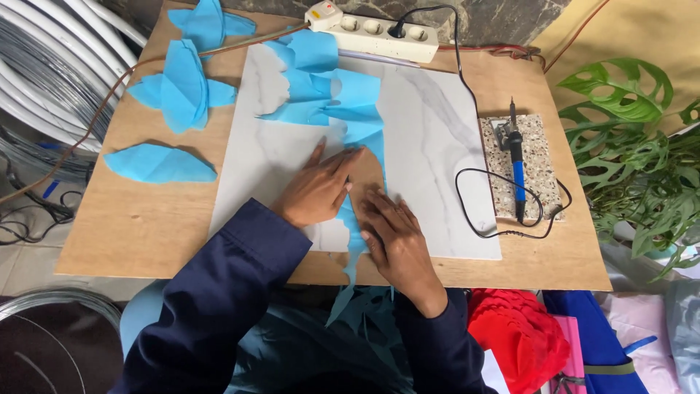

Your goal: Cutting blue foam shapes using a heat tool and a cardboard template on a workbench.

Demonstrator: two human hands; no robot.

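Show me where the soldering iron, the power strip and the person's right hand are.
soldering iron [517,174], head view, on its blue handle.
power strip [379,31], head view, on its white body.
right hand [394,237], head view, on its back.

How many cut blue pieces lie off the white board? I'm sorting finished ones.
3: top blue piece, middle blue piece, lower blue piece, all left of the white board. Others may be hidden.

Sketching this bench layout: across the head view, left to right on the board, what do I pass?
Folded blue paper shapes → left hand → right hand → soldering iron on its speckled slab → green leafy plant.
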